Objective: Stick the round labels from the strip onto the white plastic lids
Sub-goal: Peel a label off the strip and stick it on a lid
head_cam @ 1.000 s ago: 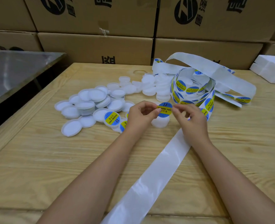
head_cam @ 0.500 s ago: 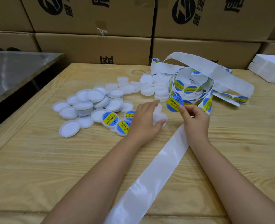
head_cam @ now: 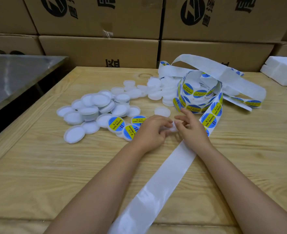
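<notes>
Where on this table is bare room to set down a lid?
Bare table near-left, between the lid pile and front edge; also far right, between the label coil and front edge. Crowded where left hand and right hand meet over a lid, and at the labelled lids.

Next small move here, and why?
Probably peel the nearest label off the strip with the right hand. The lid between both hands' fingertips shows bare white, the left hand holds it, and no loose label is visible.
</notes>
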{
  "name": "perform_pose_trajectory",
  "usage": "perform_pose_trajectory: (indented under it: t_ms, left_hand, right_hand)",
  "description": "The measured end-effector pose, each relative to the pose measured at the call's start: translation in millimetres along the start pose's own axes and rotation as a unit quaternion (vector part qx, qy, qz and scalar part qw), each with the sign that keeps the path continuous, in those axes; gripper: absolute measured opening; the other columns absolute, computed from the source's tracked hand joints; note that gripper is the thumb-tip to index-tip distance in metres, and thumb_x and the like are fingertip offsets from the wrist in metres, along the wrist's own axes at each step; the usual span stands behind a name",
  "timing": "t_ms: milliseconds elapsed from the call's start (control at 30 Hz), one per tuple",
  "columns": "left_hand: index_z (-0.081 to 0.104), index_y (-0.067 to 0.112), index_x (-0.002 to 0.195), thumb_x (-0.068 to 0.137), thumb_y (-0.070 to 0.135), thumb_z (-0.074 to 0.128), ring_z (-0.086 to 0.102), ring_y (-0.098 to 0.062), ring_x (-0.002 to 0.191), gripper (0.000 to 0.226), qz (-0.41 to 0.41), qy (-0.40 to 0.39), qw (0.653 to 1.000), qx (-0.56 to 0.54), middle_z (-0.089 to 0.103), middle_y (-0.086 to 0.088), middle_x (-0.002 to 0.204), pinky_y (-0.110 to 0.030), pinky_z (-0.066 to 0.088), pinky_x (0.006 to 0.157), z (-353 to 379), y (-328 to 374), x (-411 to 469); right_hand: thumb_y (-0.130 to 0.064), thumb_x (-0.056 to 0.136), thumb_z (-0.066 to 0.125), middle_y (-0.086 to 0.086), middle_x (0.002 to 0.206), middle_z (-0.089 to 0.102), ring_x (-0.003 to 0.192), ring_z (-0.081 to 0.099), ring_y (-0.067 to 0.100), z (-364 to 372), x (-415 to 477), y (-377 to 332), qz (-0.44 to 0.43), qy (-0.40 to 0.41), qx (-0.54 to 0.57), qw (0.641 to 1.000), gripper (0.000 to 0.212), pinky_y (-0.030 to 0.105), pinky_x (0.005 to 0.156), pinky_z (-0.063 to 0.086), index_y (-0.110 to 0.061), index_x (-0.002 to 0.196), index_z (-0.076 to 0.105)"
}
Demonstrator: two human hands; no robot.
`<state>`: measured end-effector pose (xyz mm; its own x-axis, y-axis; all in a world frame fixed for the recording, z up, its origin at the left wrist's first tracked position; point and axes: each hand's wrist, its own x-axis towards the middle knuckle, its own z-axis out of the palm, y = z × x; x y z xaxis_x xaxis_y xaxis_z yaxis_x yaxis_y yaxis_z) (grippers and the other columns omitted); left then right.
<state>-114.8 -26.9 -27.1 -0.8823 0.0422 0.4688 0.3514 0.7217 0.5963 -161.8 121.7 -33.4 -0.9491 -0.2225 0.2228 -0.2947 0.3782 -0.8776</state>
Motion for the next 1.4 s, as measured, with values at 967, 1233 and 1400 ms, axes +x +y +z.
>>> perform_pose_trajectory:
  t_ms: [967, 1233, 1400]
  left_hand:
    - [0.058, -0.008, 0.110, 0.090, -0.007, 0.051, 0.069, -0.012, 0.065, 0.021, -0.263, 0.024, 0.827, -0.496, 0.066, -0.013, 0.083, -0.023, 0.058, 0.062, -21, 9, 7]
    - [0.063, -0.001, 0.099, 0.089, -0.006, 0.054, 0.070, -0.015, 0.067, 0.015, -0.259, 0.022, 0.819, -0.512, 0.071, -0.007, 0.074, -0.022, 0.057, 0.062, -24, 3, 8]
    - [0.064, 0.002, 0.097, 0.089, -0.005, 0.055, 0.070, -0.016, 0.072, 0.015, -0.251, 0.001, 0.825, -0.506, 0.072, -0.008, 0.078, -0.023, 0.058, 0.065, -27, 2, 8]
  right_hand:
    - [-0.014, 0.086, 0.066, -0.007, 0.088, 0.063, 0.049, 0.044, 0.004, -1, -3, -27, 0.040, 0.079, 0.295, 0.951, 0.035, 0.017, 0.041, 0.034, -0.034, 0.112, 0.053]
    - [-0.019, 0.085, 0.064, -0.006, 0.067, 0.063, 0.065, 0.056, 0.007, -7, -4, -30, 0.100, 0.023, 0.362, 0.926, 0.018, 0.019, 0.049, 0.040, -0.017, 0.068, 0.064]
    - [-0.017, 0.085, 0.066, -0.004, 0.065, 0.061, 0.061, 0.053, 0.007, -9, -2, -30, 0.097, 0.000, 0.303, 0.948, 0.018, 0.018, 0.050, 0.038, -0.011, 0.068, 0.063]
